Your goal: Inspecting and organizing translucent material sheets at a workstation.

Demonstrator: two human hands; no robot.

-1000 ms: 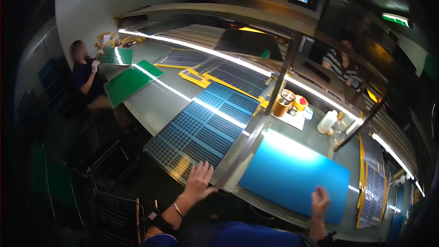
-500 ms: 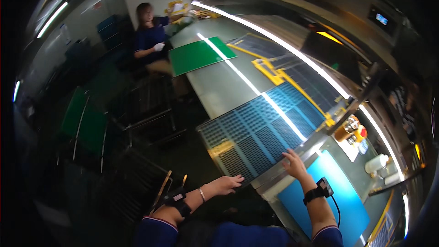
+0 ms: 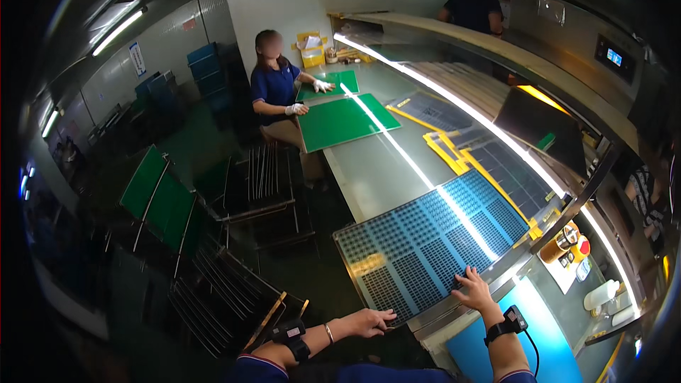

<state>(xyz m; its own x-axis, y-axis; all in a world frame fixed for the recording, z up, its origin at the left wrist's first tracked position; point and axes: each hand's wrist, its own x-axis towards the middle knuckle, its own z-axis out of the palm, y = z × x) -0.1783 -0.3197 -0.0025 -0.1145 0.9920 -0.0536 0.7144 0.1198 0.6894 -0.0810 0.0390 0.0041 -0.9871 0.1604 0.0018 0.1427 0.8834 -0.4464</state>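
Observation:
A large flat blue panel (image 3: 406,241) with a dense dark grid pattern lies on the light grey-green table (image 3: 362,184), its left part reaching past the table's left edge. My left hand (image 3: 369,322) is at the panel's near left corner, palm down, fingers stretched out and apart. At the near right edge, my right hand (image 3: 474,291) has its fingers spread, the tips on or just over the panel's border. Neither hand is wrapped round anything. A plain bright-blue sheet (image 3: 507,340) lies beside my right forearm and is partly covered by it.
Across the table a co-worker (image 3: 273,89) in white gloves touches green panels (image 3: 351,120). Yellow-edged dark frames (image 3: 496,163) lie along the right, under a bright tube lamp (image 3: 461,113). Bottles (image 3: 601,294) stand at the far right. Wire racks (image 3: 220,298) are on the left.
The whole view has shifted, so things sit lower and farther right. The co-worker's hands now rest at green panels, and a second green panel shows. My hands remain by the blue panel's near edge.

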